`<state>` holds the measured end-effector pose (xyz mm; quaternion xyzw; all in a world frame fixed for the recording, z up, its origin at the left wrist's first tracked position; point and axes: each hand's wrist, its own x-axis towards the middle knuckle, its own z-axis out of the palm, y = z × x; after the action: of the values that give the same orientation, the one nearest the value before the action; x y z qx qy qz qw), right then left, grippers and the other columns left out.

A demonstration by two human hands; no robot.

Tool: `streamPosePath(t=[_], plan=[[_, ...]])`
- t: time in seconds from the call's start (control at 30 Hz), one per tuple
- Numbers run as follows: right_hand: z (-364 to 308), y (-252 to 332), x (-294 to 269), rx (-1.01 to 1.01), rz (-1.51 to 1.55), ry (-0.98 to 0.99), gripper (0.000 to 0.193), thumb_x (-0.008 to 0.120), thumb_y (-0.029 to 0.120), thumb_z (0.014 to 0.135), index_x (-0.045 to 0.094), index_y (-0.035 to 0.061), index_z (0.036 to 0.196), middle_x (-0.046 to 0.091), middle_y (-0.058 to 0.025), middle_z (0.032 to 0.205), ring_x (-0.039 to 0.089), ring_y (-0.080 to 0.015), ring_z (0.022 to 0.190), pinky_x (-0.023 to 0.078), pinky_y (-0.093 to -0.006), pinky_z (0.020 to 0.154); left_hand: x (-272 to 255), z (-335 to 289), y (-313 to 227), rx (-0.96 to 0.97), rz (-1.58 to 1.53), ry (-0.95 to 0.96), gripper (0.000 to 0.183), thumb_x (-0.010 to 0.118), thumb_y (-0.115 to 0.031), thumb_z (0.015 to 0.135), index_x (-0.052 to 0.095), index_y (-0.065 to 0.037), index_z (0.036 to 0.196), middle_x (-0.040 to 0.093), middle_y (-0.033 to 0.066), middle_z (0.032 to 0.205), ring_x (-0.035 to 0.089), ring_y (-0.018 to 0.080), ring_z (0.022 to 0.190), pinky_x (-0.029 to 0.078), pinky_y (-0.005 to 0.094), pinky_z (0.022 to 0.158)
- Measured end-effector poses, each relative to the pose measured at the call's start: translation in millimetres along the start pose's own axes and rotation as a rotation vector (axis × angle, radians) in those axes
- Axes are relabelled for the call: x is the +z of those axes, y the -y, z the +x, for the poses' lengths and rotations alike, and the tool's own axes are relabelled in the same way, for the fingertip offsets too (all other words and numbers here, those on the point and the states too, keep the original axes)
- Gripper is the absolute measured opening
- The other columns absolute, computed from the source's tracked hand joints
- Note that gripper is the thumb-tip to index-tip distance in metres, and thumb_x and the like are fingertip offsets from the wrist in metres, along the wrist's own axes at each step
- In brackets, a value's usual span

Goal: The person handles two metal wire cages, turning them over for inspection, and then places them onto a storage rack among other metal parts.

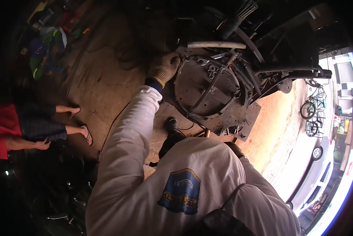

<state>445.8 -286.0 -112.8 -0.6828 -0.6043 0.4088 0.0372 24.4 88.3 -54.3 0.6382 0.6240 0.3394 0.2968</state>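
My left hand (164, 69), in a tan work glove with a blue cuff, reaches forward with its fingers curled over the left rim of a round, rusty metal frame (208, 88). The frame lies on a dark, square metal plate (245, 118) on the floor, with crossed bars and small sockets (211, 70) inside it. A pale tube (215, 45) lies just beyond the frame. My right hand (234, 148) seems to be in a dark glove and is mostly hidden behind my white-sleeved chest; its grip does not show. My dark shoe (171, 125) stands near the plate.
Another person (35, 126) in a red top, dark shorts and sandals sits at the left. Colourful clutter (46, 47) lies at the top left, and dark metal machinery (263, 35) stands behind the frame. To the right are bicycles (312, 108) and a parked car (318, 173) outside.
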Motion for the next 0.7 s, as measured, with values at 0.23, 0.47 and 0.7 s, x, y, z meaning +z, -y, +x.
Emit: streamPosePath(t=[0.23, 0.47, 0.7], plan=[[-17.8, 20.7, -12.5, 0.174, 0.083, 0.058, 0.016, 0.056, 0.02, 0.087, 0.066, 0.0087, 0.094, 0.068, -0.011, 0.095, 0.066, -0.0247, 0.09, 0.052, -0.0368, 0.077, -5.3, 9.0, -13.1, 0.109, 0.057, 0.169, 0.029, 0.064, -0.041, 0.089, 0.073, -0.026, 0.112, 0.074, 0.0078, 0.097, 0.071, 0.0287, 0.085, 0.057, 0.039, 0.079], [-22.2, 25.1, -11.7, 0.253, 0.142, 0.079, 0.024, 0.055, 0.027, 0.089, 0.068, 0.0073, 0.096, 0.07, -0.0132, 0.1, 0.067, -0.0278, 0.096, 0.051, -0.039, 0.082, -16.2, 0.5, -30.1, 0.167, 0.008, 0.152, 0.03, 0.068, -0.041, 0.087, 0.073, -0.024, 0.111, 0.074, 0.0099, 0.094, 0.071, 0.0294, 0.087, 0.057, 0.0388, 0.077], [-20.1, 36.8, -15.8, 0.285, 0.184, 0.081, 0.032, 0.055, 0.033, 0.092, 0.07, 0.006, 0.099, 0.071, -0.0153, 0.105, 0.067, -0.0308, 0.101, 0.05, -0.0412, 0.087, -8.0, -3.7, -40.5, 0.227, 0.181, -0.04, 0.026, 0.07, -0.041, 0.085, 0.075, -0.022, 0.103, 0.073, 0.0115, 0.094, 0.071, 0.0332, 0.082, 0.058, 0.042, 0.073]])
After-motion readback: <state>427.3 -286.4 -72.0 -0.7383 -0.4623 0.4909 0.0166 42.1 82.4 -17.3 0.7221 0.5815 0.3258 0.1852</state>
